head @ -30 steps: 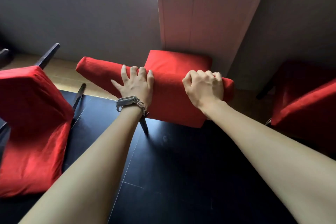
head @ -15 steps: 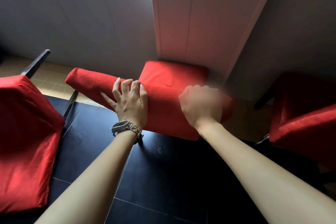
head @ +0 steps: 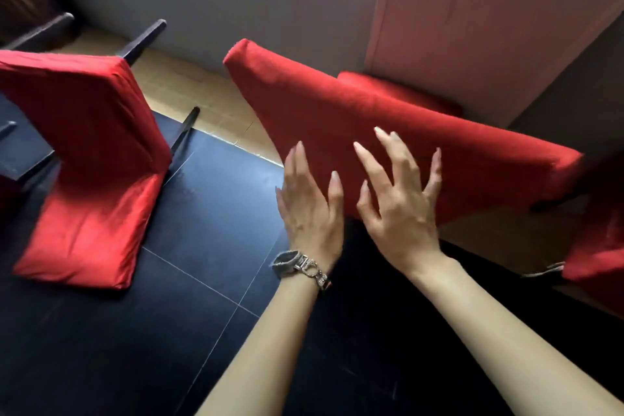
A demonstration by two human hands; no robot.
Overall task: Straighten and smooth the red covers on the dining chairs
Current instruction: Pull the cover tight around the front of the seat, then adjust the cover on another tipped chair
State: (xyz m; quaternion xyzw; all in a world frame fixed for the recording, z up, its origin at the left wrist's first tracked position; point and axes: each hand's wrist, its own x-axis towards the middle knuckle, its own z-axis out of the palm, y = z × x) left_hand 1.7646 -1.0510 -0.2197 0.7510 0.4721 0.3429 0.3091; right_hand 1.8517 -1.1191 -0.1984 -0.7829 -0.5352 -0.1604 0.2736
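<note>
1. Red cloth is under both palms: the cover point(head: 354, 111) on the middle dining chair's backrest, which runs slantwise across the room with its seat point(head: 401, 91) on the far side, toward the wall.
2. The left hand point(head: 310, 209), with a wristwatch point(head: 300, 265) on it, lies straight-fingered at the backrest's lower edge. The right hand point(head: 401, 209) is just beside it, fingers fanned wide. Neither pinches any cloth, and both look laid flat on the back face.
3. This looks like the smoothing step on this chair, since the cover already sits snug.
4. Next, I'd expect the palms to sweep apart toward the two ends with even pressure, without shoving the chair.
5. The left chair point(head: 84, 152) and right chair point(head: 601, 246) stand well apart from the hands.
</note>
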